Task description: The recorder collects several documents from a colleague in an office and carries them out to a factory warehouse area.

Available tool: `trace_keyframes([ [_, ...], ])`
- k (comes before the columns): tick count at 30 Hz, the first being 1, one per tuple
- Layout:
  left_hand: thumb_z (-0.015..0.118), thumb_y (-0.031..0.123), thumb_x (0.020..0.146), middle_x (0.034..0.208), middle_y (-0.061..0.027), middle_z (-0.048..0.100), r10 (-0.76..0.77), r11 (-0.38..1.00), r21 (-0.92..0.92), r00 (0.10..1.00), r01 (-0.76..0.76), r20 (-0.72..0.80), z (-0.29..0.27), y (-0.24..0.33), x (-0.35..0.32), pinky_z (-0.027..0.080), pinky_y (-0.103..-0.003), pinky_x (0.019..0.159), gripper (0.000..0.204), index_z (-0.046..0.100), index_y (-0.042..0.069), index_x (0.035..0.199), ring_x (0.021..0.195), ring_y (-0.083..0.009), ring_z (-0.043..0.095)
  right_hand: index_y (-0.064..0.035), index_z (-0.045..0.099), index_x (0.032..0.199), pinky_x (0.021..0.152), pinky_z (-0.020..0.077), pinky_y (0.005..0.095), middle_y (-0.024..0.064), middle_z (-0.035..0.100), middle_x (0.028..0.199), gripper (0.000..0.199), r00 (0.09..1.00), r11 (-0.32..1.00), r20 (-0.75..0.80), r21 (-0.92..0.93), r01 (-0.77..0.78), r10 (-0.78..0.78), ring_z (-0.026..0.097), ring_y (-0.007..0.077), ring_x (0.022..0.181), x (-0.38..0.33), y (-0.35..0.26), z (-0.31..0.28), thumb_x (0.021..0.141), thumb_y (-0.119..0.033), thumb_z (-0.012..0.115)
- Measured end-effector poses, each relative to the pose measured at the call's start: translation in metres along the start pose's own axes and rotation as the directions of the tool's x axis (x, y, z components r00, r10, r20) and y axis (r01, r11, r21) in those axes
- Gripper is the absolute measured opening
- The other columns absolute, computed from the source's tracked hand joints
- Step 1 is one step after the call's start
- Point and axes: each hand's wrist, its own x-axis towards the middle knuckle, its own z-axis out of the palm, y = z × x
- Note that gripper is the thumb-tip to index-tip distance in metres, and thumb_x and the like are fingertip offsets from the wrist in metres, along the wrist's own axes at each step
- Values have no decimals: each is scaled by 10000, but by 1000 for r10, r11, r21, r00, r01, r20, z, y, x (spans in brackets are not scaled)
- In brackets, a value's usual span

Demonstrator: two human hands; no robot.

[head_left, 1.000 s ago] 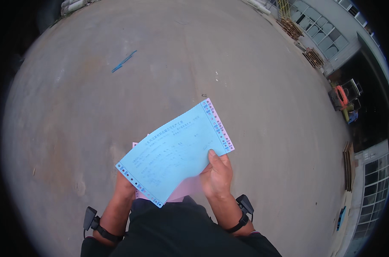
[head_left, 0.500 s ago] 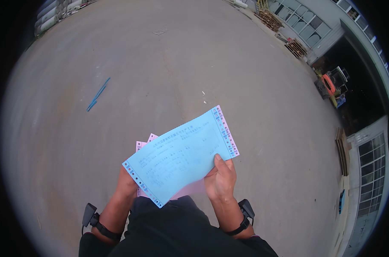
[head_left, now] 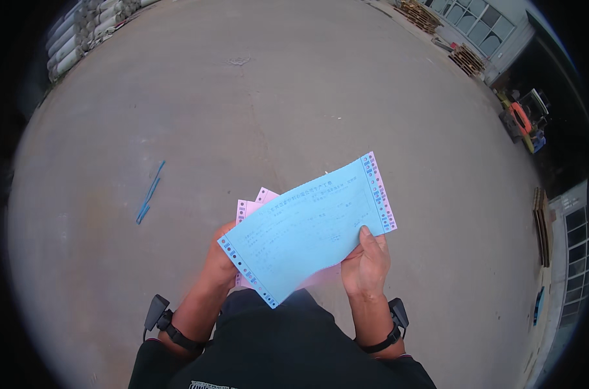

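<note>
A sheaf of perforated paper forms is held tilted in front of my body. On top is a blue form (head_left: 301, 223) with faint print and punched edge strips; a pink strip shows along its right edge. Behind it, at the left, stick out the corners of pink forms (head_left: 249, 207). My right hand (head_left: 367, 264) grips the lower right edge, thumb on the blue face and fingers behind. My left hand (head_left: 222, 259) is closed at the left side against the pink forms, its fingers mostly hidden behind the sheets. Both forearms wear black strapped devices.
Blue strips (head_left: 150, 194) lie on the concrete ground at left. Stacked white rolls (head_left: 80, 42) stand at the far left. Wooden pallets (head_left: 466, 59), a vehicle with an orange part (head_left: 521, 120) at a dark doorway, and leaning boards (head_left: 541, 227) line the building at right.
The papers and both hands have shifted right and slightly up in view. The blue strips now appear lower, and the building has slid toward the right rim. The grip looks the same.
</note>
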Motion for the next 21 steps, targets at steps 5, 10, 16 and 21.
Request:
trace_keyframes([
  [5,635,147,872,988,-93,662,-6,985,171,1000,9,-20,-7,16,-12,528,-286,717,262,607,-31,1062,819,-120,639,16,394,1320,1004,399,370,114,547,1240,427,993,997,114,-73,39,-31,526,211,1157,-11,-19,-6,919,-110,472],
  [10,620,130,844,1028,-120,657,162,974,165,986,-154,-37,-39,7,4,517,-306,794,319,583,-39,1112,901,-160,637,11,432,1284,996,405,362,100,564,1207,402,992,973,80,-205,109,-95,538,204,1131,-7,-13,-40,912,-124,504],
  [16,606,115,830,1034,-132,657,141,989,54,990,-141,11,-61,23,53,526,-318,801,343,566,-48,1129,901,-182,651,13,435,1288,1001,391,360,100,557,1221,407,971,942,-159,-313,125,-181,525,208,1141,-6,-8,-56,910,-119,506],
  [21,628,142,812,1062,-151,650,83,997,-4,996,-83,-24,-65,5,29,527,-320,821,386,554,-49,1140,919,-202,655,15,451,1277,1008,381,363,107,554,1228,401,939,927,-280,-365,87,-199,519,220,1149,-59,-25,-74,901,-109,511],
])
